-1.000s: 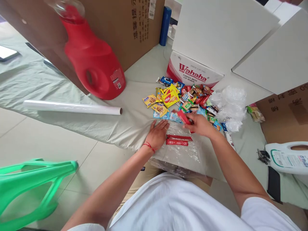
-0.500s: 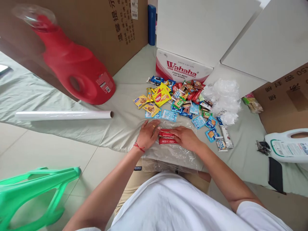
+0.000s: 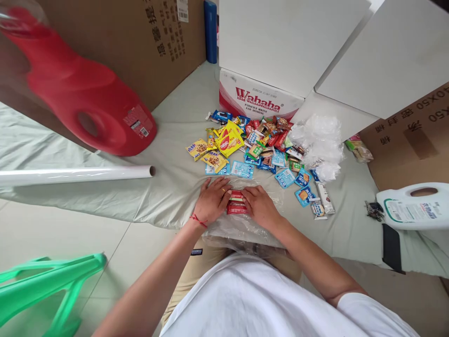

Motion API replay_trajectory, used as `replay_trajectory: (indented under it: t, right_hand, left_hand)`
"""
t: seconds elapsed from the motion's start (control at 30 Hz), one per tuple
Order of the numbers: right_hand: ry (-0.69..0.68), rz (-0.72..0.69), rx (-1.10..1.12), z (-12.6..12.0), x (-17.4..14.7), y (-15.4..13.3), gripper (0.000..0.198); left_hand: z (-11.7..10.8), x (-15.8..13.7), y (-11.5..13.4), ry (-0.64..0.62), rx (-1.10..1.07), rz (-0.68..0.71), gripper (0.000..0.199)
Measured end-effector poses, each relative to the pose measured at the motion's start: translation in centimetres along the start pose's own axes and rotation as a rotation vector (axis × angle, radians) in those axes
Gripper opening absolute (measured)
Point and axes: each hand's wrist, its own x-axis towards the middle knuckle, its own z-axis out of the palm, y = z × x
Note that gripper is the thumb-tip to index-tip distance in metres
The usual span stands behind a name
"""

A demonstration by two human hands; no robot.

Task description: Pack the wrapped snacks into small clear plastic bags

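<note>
Two or more red-wrapped snack bars [image 3: 237, 208] lie side by side on a sheet of clear plastic film [image 3: 231, 229] at the front of the cloth-covered surface. My left hand [image 3: 212, 199] rests palm down at their left end, fingers stretched out and the thumb against the wrappers. From the right, my right hand [image 3: 261, 206] has its fingers bent over the other end of the bars, gripping them. Part of the bars is hidden under those fingers. Just beyond my hands sits a pile of wrapped snacks [image 3: 229, 140] in yellow, blue, red and green.
Crumpled clear plastic bags [image 3: 321, 142] lie right of the pile, before white boxes [image 3: 261, 96]. A red detergent jug [image 3: 115, 112] and a white roll [image 3: 77, 174] lie left. On the right are a white jug [image 3: 414, 206], keys [image 3: 374, 210] and a black phone-like slab [image 3: 392, 248]. A green stool [image 3: 59, 281] stands below.
The whole view has shifted, so things sit further left. My right hand's fingers have drawn closer to my left hand over the red bars, covering more of their right end.
</note>
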Motion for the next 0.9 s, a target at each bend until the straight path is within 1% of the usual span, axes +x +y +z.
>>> replay_trajectory:
  t: [0.2, 0.27, 0.3, 0.33, 0.37, 0.43, 0.47, 0.53, 0.6, 0.63, 0.7, 0.8, 0.9]
  right_hand:
    - [0.073, -0.005, 0.038, 0.1, -0.5, -0.2, 0.041]
    - [0.044, -0.004, 0.062, -0.2, -0.4, 0.5, 0.04]
    - [0.04, 0.02, 0.084, -0.6, -0.1, 1.3, 0.038]
    - [0.062, 0.074, 0.105, -1.1, 0.5, 2.3, 0.037]
    - [0.114, 0.159, 0.117, -1.8, 1.4, 3.7, 0.038]
    - [0.293, 0.407, 0.094, -3.7, 4.0, 6.9, 0.04]
    - [0.365, 0.509, 0.058, -4.7, 5.6, 8.7, 0.042]
    - [0.446, 0.685, -0.023, -6.4, 8.7, 11.9, 0.051]
    - [0.441, 0.812, -0.074, -7.5, 11.3, 14.2, 0.061]
    - [0.417, 0.851, -0.089, -7.8, 12.3, 14.9, 0.063]
    - [0.359, 0.885, -0.11, -8.1, 13.4, 15.7, 0.058]
    - [0.313, 0.866, -0.137, -8.1, 13.3, 16.2, 0.046]
    - [0.302, 0.834, -0.161, -7.9, 11.9, 16.5, 0.034]
  left_hand:
    - [-0.1, 0.0, 0.1, 0.001, -0.008, -0.014, 0.049]
    - [0.0, 0.0, 0.1, 0.0, 0.001, -0.012, 0.046]
    - [0.1, 0.0, 0.1, -0.003, 0.005, -0.012, 0.045]
    - [0.1, 0.0, 0.1, -0.004, 0.005, -0.013, 0.044]
    - [0.1, 0.0, 0.1, -0.006, 0.002, -0.015, 0.044]
    - [0.1, 0.1, 0.1, -0.005, -0.009, -0.019, 0.046]
    - [0.1, 0.1, 0.1, -0.002, -0.014, -0.019, 0.047]
    - [0.0, 0.1, 0.2, 0.003, -0.019, -0.019, 0.051]
    - [0.0, 0.1, 0.2, 0.002, -0.019, -0.019, 0.053]
    - [0.0, 0.0, 0.2, 0.0, -0.019, -0.02, 0.053]
    - [0.1, 0.0, 0.2, -0.002, -0.016, -0.022, 0.052]
    - [0.2, 0.0, 0.1, 0.001, -0.009, -0.022, 0.049]
    - [0.2, 0.0, 0.0, 0.008, -0.012, -0.015, 0.047]
